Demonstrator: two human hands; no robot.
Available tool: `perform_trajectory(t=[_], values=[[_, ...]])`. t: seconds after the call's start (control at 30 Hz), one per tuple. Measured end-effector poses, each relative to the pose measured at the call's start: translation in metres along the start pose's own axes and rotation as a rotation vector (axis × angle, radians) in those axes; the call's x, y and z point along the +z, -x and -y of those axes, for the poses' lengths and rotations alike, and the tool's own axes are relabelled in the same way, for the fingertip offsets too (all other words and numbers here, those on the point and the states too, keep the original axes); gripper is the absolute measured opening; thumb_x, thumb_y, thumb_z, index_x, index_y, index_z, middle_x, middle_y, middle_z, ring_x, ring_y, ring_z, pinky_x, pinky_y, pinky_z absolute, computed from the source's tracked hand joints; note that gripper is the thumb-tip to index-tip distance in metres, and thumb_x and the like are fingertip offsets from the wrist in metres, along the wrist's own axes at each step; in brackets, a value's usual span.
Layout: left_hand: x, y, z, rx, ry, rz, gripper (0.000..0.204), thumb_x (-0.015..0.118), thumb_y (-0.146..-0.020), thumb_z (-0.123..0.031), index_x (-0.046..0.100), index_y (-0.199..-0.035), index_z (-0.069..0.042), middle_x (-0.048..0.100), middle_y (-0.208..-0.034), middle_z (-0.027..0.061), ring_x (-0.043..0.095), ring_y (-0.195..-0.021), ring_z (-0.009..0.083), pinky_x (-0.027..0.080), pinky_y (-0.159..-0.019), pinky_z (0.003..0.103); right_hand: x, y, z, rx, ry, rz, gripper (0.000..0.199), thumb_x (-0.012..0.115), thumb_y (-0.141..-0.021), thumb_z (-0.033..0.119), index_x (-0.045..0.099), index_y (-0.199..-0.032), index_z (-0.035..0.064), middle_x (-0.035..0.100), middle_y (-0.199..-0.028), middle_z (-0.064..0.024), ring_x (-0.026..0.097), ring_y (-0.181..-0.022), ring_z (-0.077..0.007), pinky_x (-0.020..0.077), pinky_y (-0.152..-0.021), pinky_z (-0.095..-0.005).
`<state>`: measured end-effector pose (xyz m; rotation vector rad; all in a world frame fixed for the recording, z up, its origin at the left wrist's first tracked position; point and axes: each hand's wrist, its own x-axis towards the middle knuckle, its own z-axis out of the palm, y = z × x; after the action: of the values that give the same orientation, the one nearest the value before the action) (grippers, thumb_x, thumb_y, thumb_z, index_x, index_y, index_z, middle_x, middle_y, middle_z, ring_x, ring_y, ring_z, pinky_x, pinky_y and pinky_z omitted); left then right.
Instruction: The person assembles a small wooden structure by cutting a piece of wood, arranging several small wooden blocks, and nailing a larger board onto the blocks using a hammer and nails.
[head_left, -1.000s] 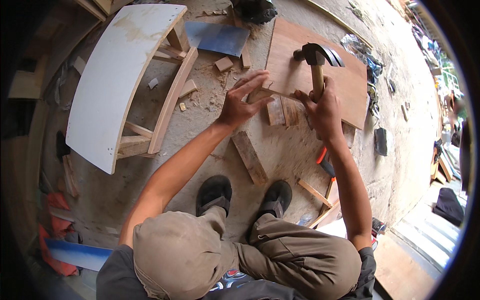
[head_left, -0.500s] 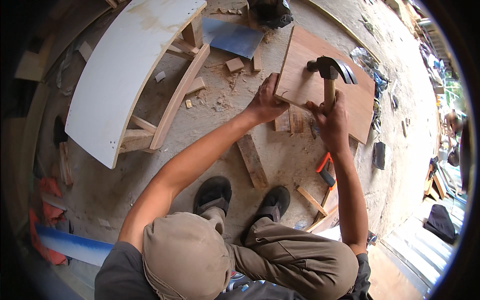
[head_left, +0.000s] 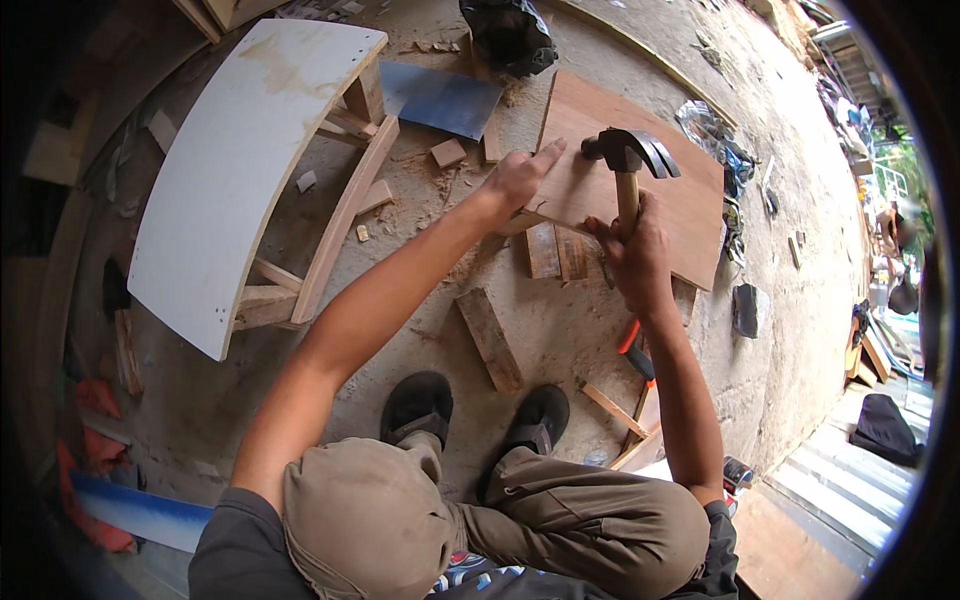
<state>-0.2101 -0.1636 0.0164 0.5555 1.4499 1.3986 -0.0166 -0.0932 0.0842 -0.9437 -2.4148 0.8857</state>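
Observation:
My right hand [head_left: 640,255] is closed round the wooden handle of a claw hammer [head_left: 627,150]. The dark head is just over a reddish-brown plywood board [head_left: 660,215]; whether it touches cannot be made out. Close by, the thumb of this hand is at the board's near edge. My left hand [head_left: 522,180] grips the board's left edge, a finger laid on its upper face and the other fingers partly hidden. A small bent nail-like piece [head_left: 541,212] shows at the near left corner. Short wood blocks [head_left: 556,250] are visible below the board's near edge.
At left stands a curved white panel [head_left: 230,170] on a wooden frame. A blue-grey sheet [head_left: 445,98], a black bag [head_left: 508,38] and wood offcuts [head_left: 490,340] lie around. An orange-and-black tool handle [head_left: 632,350] is by my right forearm. Metal sheeting [head_left: 840,500] lies at lower right.
My left hand has shifted its hold on the board's left edge, bringing a finger onto the upper face. The view has shifted slightly; the right hand keeps the hammer over the board.

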Motion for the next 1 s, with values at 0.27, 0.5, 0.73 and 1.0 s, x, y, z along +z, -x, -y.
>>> perform_trajectory(t=[0.27, 0.5, 0.73, 1.0], values=[[-0.001, -0.002, 0.004, 0.056, 0.033, 0.061, 0.053, 0.069, -0.092, -0.045, 0.069, -0.112, 0.004, 0.069, -0.099, 0.0071, 0.064, -0.084, 0.0117, 0.05, -0.073, 0.026, -0.003, 0.0, -0.004, -0.025, 0.032, 0.007, 0.046, 0.079, -0.085, 0.019, 0.05, -0.113, -0.0015, 0.06, -0.066, -0.0159, 0.06, -0.057, -0.0306, 0.0475, -0.057, -0.0417], [-0.004, -0.011, 0.014, 0.129, -0.074, 0.022, 0.046, 0.068, -0.091, -0.045, 0.072, -0.098, 0.001, 0.065, -0.086, 0.0037, 0.059, -0.077, 0.0111, 0.047, -0.067, 0.027, -0.012, -0.001, -0.006, 0.014, -0.033, 0.026, 0.035, 0.069, -0.094, 0.022, 0.055, -0.115, -0.0018, 0.063, -0.072, -0.0205, 0.063, -0.063, -0.0332, 0.0481, -0.06, -0.0411], [0.002, 0.005, 0.013, 0.197, -0.006, -0.038, 0.049, 0.067, -0.089, -0.048, 0.072, -0.084, 0.0, 0.061, -0.074, 0.0009, 0.054, -0.068, 0.0099, 0.044, -0.059, 0.028, -0.011, 0.029, 0.015, -0.044, -0.062, -0.071, 0.033, 0.07, -0.093, 0.018, 0.055, -0.116, 0.0009, 0.056, -0.068, -0.0099, 0.055, -0.062, -0.0176, 0.045, -0.057, -0.0334], [-0.002, -0.012, 0.008, 0.201, -0.008, 0.031, 0.055, 0.058, -0.096, -0.041, 0.068, -0.111, 0.01, 0.07, -0.102, 0.0113, 0.062, -0.092, 0.017, 0.047, -0.084, 0.028, -0.013, -0.001, -0.003, -0.287, 0.166, -0.041, 0.064, 0.091, -0.07, 0.037, 0.055, -0.108, 0.001, 0.059, -0.065, -0.0117, 0.062, -0.06, -0.0254, 0.0498, -0.058, -0.0391]])
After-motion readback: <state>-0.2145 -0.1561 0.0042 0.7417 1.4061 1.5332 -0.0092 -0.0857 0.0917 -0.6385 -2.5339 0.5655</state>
